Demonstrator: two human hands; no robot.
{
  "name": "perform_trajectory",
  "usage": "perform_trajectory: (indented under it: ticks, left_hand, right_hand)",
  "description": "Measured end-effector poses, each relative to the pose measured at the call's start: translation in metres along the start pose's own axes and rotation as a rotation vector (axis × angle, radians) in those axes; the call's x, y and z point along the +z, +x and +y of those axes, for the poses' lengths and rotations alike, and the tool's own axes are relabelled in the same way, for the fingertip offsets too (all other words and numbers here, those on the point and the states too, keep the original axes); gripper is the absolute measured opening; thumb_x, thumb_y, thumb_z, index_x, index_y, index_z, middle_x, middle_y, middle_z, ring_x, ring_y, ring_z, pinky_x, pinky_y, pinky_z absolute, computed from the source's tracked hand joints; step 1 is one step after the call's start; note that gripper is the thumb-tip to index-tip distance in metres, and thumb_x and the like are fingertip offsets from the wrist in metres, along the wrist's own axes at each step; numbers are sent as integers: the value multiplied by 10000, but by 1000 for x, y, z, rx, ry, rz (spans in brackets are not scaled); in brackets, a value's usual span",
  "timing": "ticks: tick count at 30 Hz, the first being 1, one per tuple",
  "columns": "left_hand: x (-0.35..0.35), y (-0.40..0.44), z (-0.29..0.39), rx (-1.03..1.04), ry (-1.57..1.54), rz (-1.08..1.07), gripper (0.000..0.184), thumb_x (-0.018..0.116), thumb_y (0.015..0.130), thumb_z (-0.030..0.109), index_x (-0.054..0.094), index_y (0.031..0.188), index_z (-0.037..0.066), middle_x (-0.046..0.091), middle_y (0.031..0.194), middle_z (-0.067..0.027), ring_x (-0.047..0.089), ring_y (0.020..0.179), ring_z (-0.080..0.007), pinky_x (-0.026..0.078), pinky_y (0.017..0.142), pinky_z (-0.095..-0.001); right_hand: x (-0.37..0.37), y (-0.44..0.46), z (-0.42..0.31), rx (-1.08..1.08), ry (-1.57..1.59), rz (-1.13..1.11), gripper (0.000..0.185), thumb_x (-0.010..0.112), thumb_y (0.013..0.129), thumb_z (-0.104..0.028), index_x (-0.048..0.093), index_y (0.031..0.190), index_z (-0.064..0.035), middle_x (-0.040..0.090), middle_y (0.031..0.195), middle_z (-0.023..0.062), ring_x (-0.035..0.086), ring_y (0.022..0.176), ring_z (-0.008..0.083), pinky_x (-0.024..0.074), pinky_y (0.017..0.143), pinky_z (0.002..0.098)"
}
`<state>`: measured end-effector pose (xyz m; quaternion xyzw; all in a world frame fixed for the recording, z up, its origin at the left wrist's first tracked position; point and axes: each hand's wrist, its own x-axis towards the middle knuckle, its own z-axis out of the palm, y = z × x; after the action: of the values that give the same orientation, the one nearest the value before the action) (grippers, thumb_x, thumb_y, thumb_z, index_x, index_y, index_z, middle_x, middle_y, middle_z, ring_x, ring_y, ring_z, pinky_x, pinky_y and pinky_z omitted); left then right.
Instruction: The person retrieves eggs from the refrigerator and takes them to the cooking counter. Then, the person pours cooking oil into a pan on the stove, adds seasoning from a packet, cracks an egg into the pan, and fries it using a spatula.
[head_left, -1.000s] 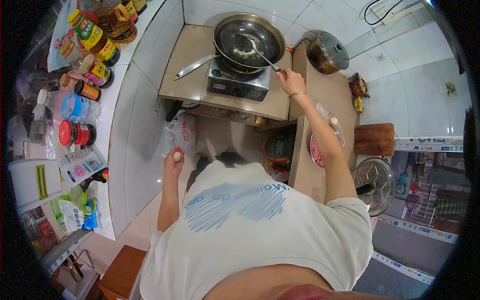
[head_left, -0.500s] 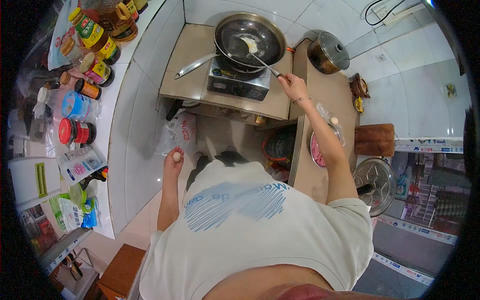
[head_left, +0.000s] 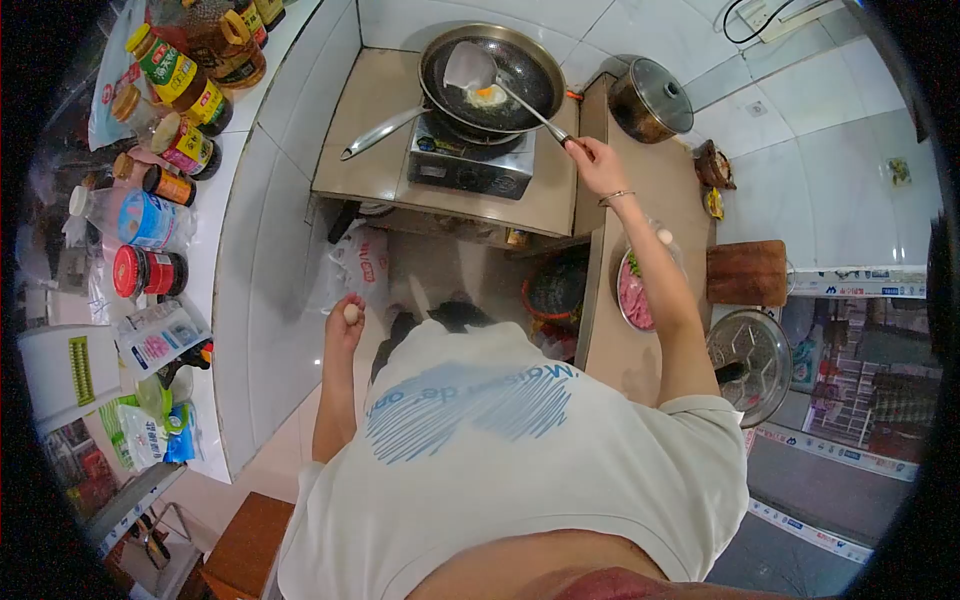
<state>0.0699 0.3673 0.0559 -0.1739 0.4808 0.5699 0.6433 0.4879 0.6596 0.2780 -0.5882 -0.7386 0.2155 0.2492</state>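
Note:
My right hand point(head_left: 596, 166) is closed round the dark handle of a metal spatula point(head_left: 470, 66), whose broad blade is raised over the far left part of the wok point(head_left: 532, 60). Below the blade, a frying egg point(head_left: 487, 96) with some yolk showing lies in the wok. The wok sits on a portable gas stove point(head_left: 470, 165), its long handle pointing left. Low on the left, away from the stove, my left hand point(head_left: 345, 318) holds a whole egg point(head_left: 351, 314) in its fingers.
A lidded pot point(head_left: 652, 100) stands right of the wok. Under my right forearm is a bowl of pink sliced meat point(head_left: 634, 296), with another egg point(head_left: 664, 237) close by. A wooden board point(head_left: 747, 274) and glass lid point(head_left: 750, 365) lie farther right. Sauce bottles point(head_left: 180, 80) line the left ledge.
The spatula blade has shifted up and left, off the frying egg, and now shows its flat face. My left hand still holds the whole egg in nearly the same place.

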Motion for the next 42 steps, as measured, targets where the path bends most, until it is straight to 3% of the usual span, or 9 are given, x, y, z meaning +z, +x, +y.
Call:
perform_trajectory:
  ticks: [6, 10, 15, 27, 31, 37, 39, 40, 42]
  left_hand:
    - [0, 1, -1, -2, -26, -17, 127, 550, 832, 107, 578, 926, 27, 595, 810, -77, 596, 724, -189, 493, 535, -226]
    - [2, 3, 1, -22, -21, -32, 124, 538, 838, 97, 577, 930, 23, 591, 812, -77, 592, 729, -193, 496, 537, -227]
    - [38, 16, 4, -29, 94, -65, 138, 537, 844, 112, 565, 939, 16, 592, 822, -83, 599, 723, -191, 503, 529, -223]
    - [125, 107, 15, -503, 652, -534, 169, 513, 853, 41, 542, 1007, -23, 581, 870, -103, 575, 794, -205, 516, 732, -257]
    - [133, 86, -29, -551, 972, -514, 150, 512, 861, 82, 553, 977, -4, 588, 846, -89, 581, 772, -196, 525, 643, -253]
    - [88, 54, -83, -628, 1262, -525, 148, 523, 850, 104, 550, 972, 25, 586, 844, -70, 586, 712, -179, 510, 553, -234]
    - [76, 39, -107, -694, 1308, -516, 156, 518, 856, 118, 554, 981, 33, 581, 839, -72, 583, 739, -189, 509, 559, -235]
    - [70, 28, -118, -695, 1321, -521, 156, 518, 856, 118, 554, 981, 33, 581, 839, -72, 583, 739, -189, 509, 559, -235]
    - [59, -13, -145, -600, 1387, -509, 177, 502, 869, 127, 553, 1010, 34, 578, 861, -77, 577, 786, -200, 509, 566, -236]
  right_hand:
    - [-5, -12, 4, 198, 283, -153, 394, 542, 857, -391, 610, 813, -5, 514, 587, 17, 474, 538, 103, 384, 507, 264]
    - [-12, -31, 0, 242, 334, -152, 364, 530, 871, -378, 593, 783, -30, 470, 572, -23, 423, 504, 68, 336, 466, 234]
    - [-30, -74, -10, 531, 529, -130, 332, 536, 869, -399, 595, 824, -76, 458, 563, -40, 350, 437, 38, 243, 395, 205]
    - [-40, -393, -119, 792, 933, 516, 330, 512, 890, -390, 614, 1001, -97, 426, 580, -66, 319, 457, 19, 217, 388, 186]
    - [-18, -537, -173, 840, 922, 883, 323, 518, 890, -378, 610, 1008, -92, 417, 588, -68, 336, 477, 18, 227, 397, 180]
    - [74, -719, -254, 1066, 546, 1530, 296, 543, 884, -309, 597, 1009, -47, 457, 631, -56, 400, 536, 31, 317, 468, 188]
    - [106, -761, -268, 1261, 67, 1690, 307, 562, 867, -282, 584, 1042, -31, 566, 691, 15, 528, 604, 96, 415, 549, 225]
    - [123, -785, -264, 1267, 68, 1702, 307, 562, 867, -282, 584, 1042, -31, 566, 691, 15, 528, 604, 96, 415, 549, 225]
    - [166, -834, -244, 1450, -408, 1692, 348, 567, 845, -281, 565, 1098, -41, 637, 803, 133, 626, 708, 248, 482, 639, 323]
